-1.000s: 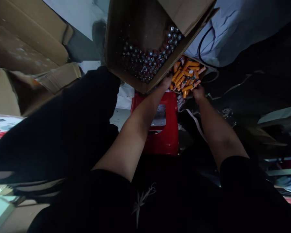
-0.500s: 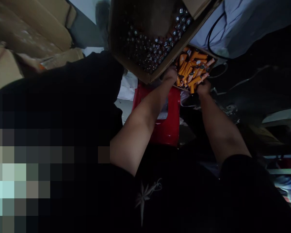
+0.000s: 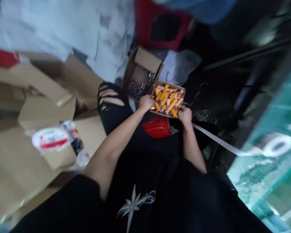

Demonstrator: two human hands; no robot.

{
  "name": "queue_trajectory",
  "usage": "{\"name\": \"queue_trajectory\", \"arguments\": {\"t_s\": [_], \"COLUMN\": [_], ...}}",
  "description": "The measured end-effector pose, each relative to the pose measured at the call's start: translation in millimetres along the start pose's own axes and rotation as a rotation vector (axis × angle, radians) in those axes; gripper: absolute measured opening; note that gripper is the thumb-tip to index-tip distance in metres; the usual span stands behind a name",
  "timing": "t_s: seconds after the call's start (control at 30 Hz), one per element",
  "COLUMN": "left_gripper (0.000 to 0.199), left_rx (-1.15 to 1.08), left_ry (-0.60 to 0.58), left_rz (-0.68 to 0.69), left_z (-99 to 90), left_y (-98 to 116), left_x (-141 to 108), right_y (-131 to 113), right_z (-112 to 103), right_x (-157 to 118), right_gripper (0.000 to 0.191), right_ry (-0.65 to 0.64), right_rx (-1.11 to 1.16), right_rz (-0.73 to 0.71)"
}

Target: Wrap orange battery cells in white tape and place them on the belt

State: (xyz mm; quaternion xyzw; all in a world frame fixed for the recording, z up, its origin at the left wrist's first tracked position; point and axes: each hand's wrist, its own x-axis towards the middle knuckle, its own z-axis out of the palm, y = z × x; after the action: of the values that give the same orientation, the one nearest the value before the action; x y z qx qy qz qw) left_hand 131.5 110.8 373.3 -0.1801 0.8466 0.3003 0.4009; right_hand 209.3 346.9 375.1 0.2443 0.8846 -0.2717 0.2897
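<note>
A small cardboard box [image 3: 163,114] full of short orange cylindrical pieces [image 3: 168,98] is held between my two hands. My left hand [image 3: 146,102] grips its left side, and my right hand [image 3: 185,115] grips its lower right corner. The fingers are partly hidden by the box. Just behind it, to the left, stands a larger open cardboard box [image 3: 129,72] with many small shiny dark pieces [image 3: 137,89] inside. Under the held box, between my legs, shows a red plastic stool [image 3: 157,127].
Open cardboard boxes [image 3: 46,110] crowd the left side. White sheeting [image 3: 63,26] lies at the back, near a red plastic chair or stool [image 3: 145,29]. At right, a roll of white tape [image 3: 278,144] rests on a green surface [image 3: 252,174], its strip trailing towards my right hand.
The view has swung and widened, so the boxes at left and the green surface at right now show. Both hands keep hold of the box of orange pieces, now nearer my lap.
</note>
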Motion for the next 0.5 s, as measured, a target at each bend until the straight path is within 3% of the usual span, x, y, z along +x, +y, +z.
{"name": "queue_trajectory", "arguments": {"t_s": [0.17, 0.3, 0.4, 0.5], "left_gripper": [0.032, 0.048, 0.053, 0.041], "left_rx": [0.239, 0.494, 0.655, 0.721], "left_ry": [0.282, 0.454, 0.392, 0.243], "left_rz": [0.412, 0.754, 1.003, 1.194], "left_z": [-97.7, -141.9, -139.9, -94.3], "left_y": [20, 49, 93, 155], "left_x": [-119, -215, -287, -321], "right_y": [-37, -28, 2, 46], "right_z": [-57, -122, -162, -182], "right_x": [-134, -239, -319, -373], "right_gripper": [0.032, 0.037, 0.039, 0.036], "right_ry": [0.18, 0.275, 0.385, 0.569], "right_rx": [0.185, 0.318, 0.371, 0.447], "right_rz": [-0.105, -0.222, -0.19, -0.027]}}
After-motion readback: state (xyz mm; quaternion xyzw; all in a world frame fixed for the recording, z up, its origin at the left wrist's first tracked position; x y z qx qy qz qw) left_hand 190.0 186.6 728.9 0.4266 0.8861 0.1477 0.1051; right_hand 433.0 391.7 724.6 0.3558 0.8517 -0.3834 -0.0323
